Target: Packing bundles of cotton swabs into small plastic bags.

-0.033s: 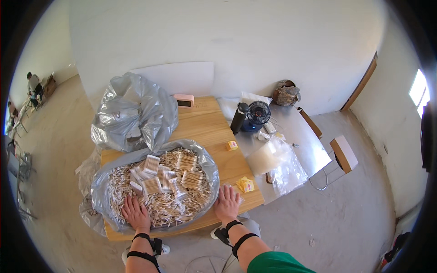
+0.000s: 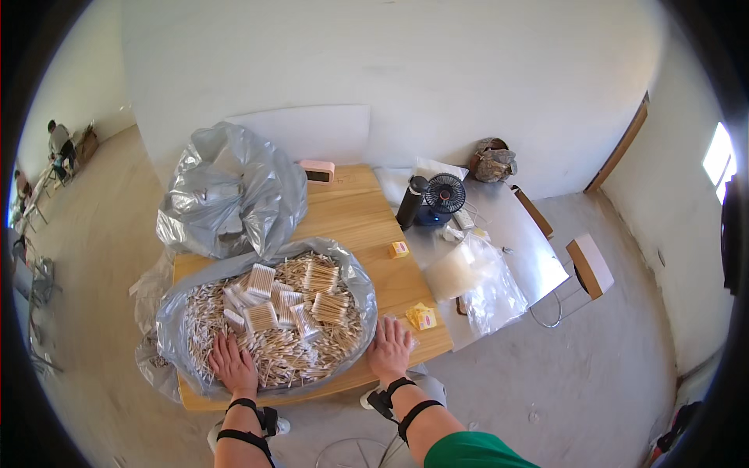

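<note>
Loose cotton swabs [image 2: 289, 360] fill a wide container lined with a grey plastic bag [image 2: 173, 331]. Several bundles of swabs [image 2: 260, 317] lie on top of the heap, some of which look wrapped in clear film. My left hand [image 2: 233, 365] rests flat on the near left part of the loose swabs, fingers stretched and holding nothing. To the right of the lined container, my right hand [image 2: 389, 351] lies on the wooden table [image 2: 351, 214] near its front edge, fingers spread. Just beyond it sits a small pile of yellow-and-white packets or labels [image 2: 420, 317].
A bulging grey plastic bag [image 2: 230, 195] stands at the back left, beside a pink clock-like device [image 2: 317, 171]. On the metal table [image 2: 515, 226] at right are a black bottle [image 2: 411, 201], a small fan [image 2: 445, 193] and clear plastic bags [image 2: 493, 292]. Another person [image 2: 60, 144] sits far left.
</note>
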A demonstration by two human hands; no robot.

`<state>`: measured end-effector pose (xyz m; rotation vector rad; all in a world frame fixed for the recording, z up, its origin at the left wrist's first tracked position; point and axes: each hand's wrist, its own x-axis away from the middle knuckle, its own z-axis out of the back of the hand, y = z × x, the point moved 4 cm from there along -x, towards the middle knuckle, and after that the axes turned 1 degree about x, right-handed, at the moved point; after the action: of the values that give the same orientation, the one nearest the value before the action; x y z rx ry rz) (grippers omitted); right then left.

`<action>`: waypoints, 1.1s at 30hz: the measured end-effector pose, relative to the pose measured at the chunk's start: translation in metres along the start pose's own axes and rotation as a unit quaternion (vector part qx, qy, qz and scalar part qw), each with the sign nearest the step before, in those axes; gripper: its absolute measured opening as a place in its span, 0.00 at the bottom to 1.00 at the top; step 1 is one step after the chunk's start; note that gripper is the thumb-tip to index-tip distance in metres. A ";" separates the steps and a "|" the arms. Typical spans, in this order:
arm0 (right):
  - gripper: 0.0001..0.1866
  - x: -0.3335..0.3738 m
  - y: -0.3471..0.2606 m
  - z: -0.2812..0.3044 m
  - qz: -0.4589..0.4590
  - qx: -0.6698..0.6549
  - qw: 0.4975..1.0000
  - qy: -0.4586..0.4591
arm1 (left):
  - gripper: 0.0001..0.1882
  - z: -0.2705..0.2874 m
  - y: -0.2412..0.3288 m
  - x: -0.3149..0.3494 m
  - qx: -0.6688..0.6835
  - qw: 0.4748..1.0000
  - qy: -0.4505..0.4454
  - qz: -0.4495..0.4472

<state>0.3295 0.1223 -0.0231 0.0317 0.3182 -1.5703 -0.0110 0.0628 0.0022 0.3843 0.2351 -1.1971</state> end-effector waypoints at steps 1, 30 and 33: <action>0.26 0.000 -0.001 0.001 -0.004 -0.006 1.000 0.000 | 0.24 0.001 -0.001 -0.001 -0.002 1.000 -0.002 0.005; 0.27 -0.002 -0.006 -0.013 -0.005 0.025 0.996 -0.081 | 0.25 -0.005 -0.012 0.002 0.016 1.000 0.019 0.013; 0.28 0.000 -0.002 -0.015 0.006 0.033 0.998 -0.053 | 0.25 -0.006 -0.011 0.002 0.012 1.000 0.017 0.010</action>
<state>0.3248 0.1260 -0.0373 0.0023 0.1825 -1.5637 -0.0205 0.0601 -0.0056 0.4273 0.2467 -1.1741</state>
